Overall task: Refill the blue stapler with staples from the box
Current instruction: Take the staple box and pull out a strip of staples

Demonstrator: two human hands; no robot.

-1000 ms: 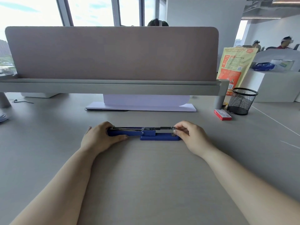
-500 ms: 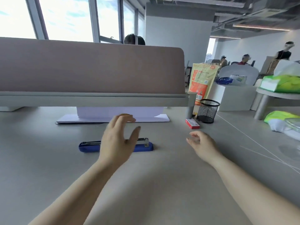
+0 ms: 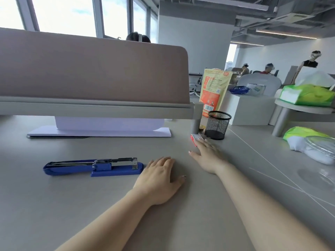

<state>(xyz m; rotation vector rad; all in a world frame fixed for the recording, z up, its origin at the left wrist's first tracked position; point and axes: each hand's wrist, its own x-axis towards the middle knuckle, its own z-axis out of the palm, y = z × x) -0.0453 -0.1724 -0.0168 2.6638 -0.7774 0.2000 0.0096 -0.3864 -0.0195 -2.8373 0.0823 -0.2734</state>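
Note:
The blue stapler (image 3: pixel 94 167) lies opened out flat on the grey desk (image 3: pixel 72 205), its metal staple channel facing up. My left hand (image 3: pixel 160 180) rests palm down on the desk just right of the stapler's base, fingers loosely together, holding nothing. My right hand (image 3: pixel 206 156) stretches forward with fingers spread; the fingertips touch the near end of the small red staple box (image 3: pixel 195 138), which lies flat beside the pen cup. The hand covers part of the box.
A black mesh pen cup (image 3: pixel 218 125) stands right behind the box, beside a divider post (image 3: pixel 196 122). An orange pouch (image 3: pixel 213 89) stands further back. A white sheet (image 3: pixel 101 132) lies under the desk divider (image 3: pixel 90 69). Green packs and a glass lid sit at right.
Both hands have left the stapler. My left hand came down flat on the desk to its right. My right hand reached forward to the red box. The view has swung right.

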